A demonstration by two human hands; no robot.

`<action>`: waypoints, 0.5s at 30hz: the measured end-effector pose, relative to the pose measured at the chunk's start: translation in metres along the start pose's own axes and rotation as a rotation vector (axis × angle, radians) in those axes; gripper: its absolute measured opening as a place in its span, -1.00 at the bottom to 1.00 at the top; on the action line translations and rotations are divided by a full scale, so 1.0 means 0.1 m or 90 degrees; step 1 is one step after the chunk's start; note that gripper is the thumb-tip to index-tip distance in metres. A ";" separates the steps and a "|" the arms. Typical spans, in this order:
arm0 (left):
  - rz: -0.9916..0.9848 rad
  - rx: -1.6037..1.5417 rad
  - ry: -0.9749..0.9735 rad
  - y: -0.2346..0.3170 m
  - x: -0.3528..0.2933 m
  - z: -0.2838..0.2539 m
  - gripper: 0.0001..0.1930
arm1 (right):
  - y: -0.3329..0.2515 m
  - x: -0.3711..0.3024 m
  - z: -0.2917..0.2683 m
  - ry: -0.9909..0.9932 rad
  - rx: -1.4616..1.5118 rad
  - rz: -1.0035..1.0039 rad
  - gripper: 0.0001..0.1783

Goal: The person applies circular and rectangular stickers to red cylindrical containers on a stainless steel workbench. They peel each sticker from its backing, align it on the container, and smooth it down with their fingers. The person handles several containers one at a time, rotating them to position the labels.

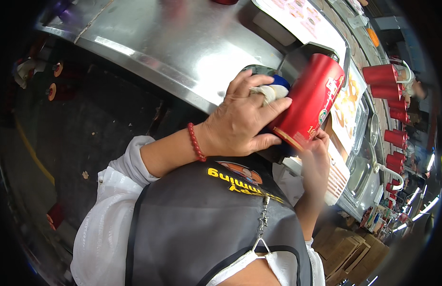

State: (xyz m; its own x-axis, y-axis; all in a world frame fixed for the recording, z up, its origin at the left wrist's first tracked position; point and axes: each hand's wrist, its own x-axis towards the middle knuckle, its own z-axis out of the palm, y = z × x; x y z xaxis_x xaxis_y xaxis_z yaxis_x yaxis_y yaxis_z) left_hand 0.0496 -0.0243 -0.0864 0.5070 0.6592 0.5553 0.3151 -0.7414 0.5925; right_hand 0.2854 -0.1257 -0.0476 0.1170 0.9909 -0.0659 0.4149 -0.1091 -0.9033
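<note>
Item: red cylindrical canister (310, 99), tilted on its side above the edge of the steel counter (182, 43), gripped at its lower rim by the right hand (317, 151). The left hand (240, 119) lies flat on the canister's side, fingers closed on a wad of white cloth (267, 92); the two hands sit close together but apart. Handling note: wiping likely goes best with the right hand bracing and turning the canister while the cloth stays pressed flat against it.

Steel counter (182, 43) lies open beyond red canister (309, 100).
</note>
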 end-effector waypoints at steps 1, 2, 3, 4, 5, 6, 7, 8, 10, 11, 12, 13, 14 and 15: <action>-0.028 -0.096 0.007 -0.02 -0.04 0.06 -0.33 | 0.00 0.01 0.00 -0.003 -0.003 0.000 -0.67; -0.048 -0.126 0.017 -0.02 -0.06 0.14 -0.32 | 0.00 0.01 0.00 -0.003 -0.001 0.005 -0.67; -0.068 -0.154 0.027 -0.01 -0.05 0.20 -0.30 | 0.01 0.02 -0.01 -0.004 0.002 0.009 -0.66; -0.089 -0.183 0.036 0.00 -0.05 0.24 -0.29 | 0.03 0.03 -0.01 -0.007 0.003 0.007 -0.66; -0.100 -0.169 0.012 0.03 -0.05 0.24 -0.29 | 0.03 0.03 -0.01 -0.011 0.003 0.006 -0.66; -0.111 -0.166 0.007 0.04 -0.04 0.24 -0.30 | 0.04 0.03 -0.02 -0.015 0.003 -0.001 -0.66; -0.122 -0.163 0.002 0.06 -0.04 0.25 -0.31 | 0.04 0.04 -0.02 -0.020 0.002 -0.007 -0.66; -0.133 -0.160 -0.003 0.07 -0.04 0.25 -0.32 | 0.05 0.04 -0.02 -0.018 0.005 -0.007 -0.66; -0.141 -0.234 -0.018 0.03 -0.05 0.26 -0.30 | 0.07 0.03 0.00 -0.011 0.015 -0.009 -0.65; -0.146 -0.271 -0.025 0.01 -0.05 0.25 -0.29 | 0.07 0.03 0.00 -0.011 0.009 -0.015 -0.65; -0.148 -0.286 -0.031 0.00 -0.05 0.24 -0.29 | 0.08 0.03 -0.01 -0.012 0.004 -0.020 -0.64; -0.149 -0.301 -0.037 -0.01 -0.05 0.23 -0.30 | 0.09 0.04 -0.01 -0.013 -0.001 -0.025 -0.64; -0.151 -0.317 -0.043 -0.01 -0.04 0.21 -0.30 | 0.10 0.04 -0.01 -0.014 -0.001 -0.031 -0.64; -0.165 -0.357 -0.045 0.01 -0.02 0.18 -0.29 | 0.10 0.04 -0.01 -0.013 -0.001 -0.037 -0.64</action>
State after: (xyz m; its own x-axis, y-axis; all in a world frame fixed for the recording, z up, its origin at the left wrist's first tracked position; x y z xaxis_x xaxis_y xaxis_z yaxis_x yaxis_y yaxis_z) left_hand 0.0635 -0.0284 -0.0977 0.5281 0.7850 0.3240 -0.0241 -0.3675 0.9297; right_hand 0.2911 -0.1233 -0.0559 0.0738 0.9970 -0.0223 0.4223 -0.0515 -0.9050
